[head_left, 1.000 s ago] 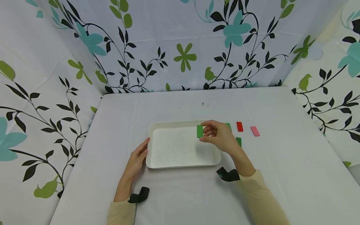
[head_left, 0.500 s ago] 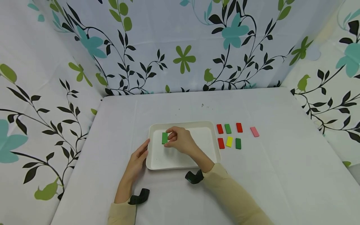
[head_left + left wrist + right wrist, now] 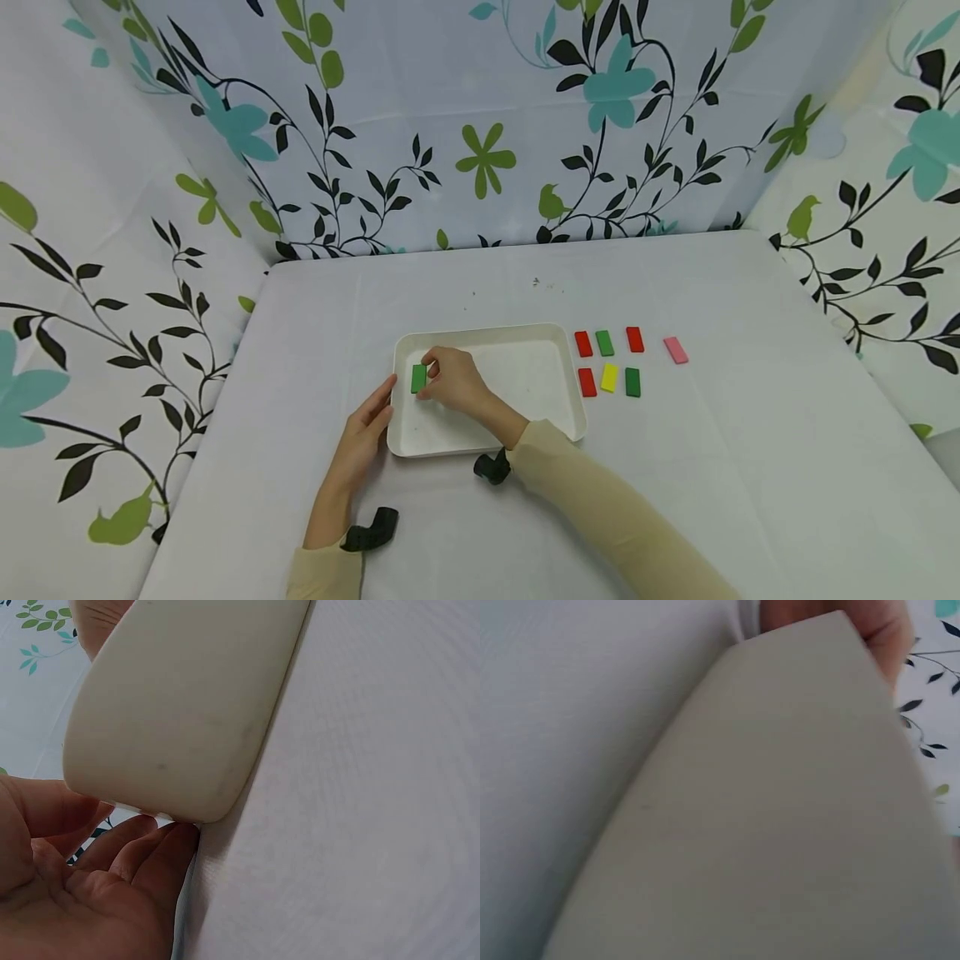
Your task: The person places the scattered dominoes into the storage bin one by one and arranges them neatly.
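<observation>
In the head view my right hand (image 3: 457, 385) pinches a small flat green block (image 3: 418, 378) by its right side, between thumb and fingertips. The block is held over the left part of a shallow white tray (image 3: 495, 342). At the tray's left end, my left hand (image 3: 362, 429) rests its fingers against the outer wall. Close up in the left wrist view, the fingertips (image 3: 180, 838) meet the lower edge of the tray's wall (image 3: 172, 735). The tray's wall (image 3: 765, 787) fills most of the right wrist view, hiding the block there.
Right of the tray lie several small blocks: two red blocks at its edge, a green block (image 3: 604, 342), a yellow block (image 3: 610, 378), a dark green block (image 3: 633, 382), a third red block (image 3: 635, 339) and a pink block (image 3: 676, 350). A patterned curtain (image 3: 412, 108) surrounds the white table (image 3: 712, 467).
My right hand has carried the green block leftward across the tray, uncovering the blocks on the right. My left hand stays at the tray's left end.
</observation>
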Available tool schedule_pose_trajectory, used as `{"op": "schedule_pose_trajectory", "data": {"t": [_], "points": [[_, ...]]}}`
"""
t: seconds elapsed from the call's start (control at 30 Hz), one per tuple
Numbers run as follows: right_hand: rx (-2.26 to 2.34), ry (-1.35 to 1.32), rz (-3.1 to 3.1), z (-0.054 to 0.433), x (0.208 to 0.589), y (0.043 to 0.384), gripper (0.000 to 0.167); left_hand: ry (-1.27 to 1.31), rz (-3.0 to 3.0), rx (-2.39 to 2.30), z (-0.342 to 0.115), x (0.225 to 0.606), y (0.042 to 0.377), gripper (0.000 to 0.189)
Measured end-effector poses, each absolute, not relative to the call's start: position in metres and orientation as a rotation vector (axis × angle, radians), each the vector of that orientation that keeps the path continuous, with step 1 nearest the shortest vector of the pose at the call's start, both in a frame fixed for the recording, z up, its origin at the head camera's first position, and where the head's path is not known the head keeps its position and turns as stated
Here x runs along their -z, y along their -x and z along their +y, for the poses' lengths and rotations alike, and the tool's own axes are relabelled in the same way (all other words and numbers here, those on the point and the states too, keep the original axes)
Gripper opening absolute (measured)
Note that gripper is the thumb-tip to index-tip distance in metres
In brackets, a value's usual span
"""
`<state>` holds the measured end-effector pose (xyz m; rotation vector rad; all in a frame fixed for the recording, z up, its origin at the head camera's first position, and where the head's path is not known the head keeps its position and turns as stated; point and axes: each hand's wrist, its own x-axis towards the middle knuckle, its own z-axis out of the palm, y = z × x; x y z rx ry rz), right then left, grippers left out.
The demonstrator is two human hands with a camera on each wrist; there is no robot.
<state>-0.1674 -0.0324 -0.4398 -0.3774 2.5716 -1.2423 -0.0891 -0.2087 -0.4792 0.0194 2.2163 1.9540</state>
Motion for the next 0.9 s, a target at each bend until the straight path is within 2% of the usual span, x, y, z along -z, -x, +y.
{"op": "schedule_pose_trajectory", "data": {"t": [0.3, 0.9], "points": [[1.124, 0.412, 2.617, -0.045, 0.451, 0.166, 0.046, -0.015, 2.194, -1.978, -0.209, 0.481, 0.088, 0.051], [1.058, 0.467, 2.602, -0.051, 0.453, 0.165, 0.049, -0.051, 2.207, -1.993, -0.207, 0.479, 0.089, 0.05]]}}
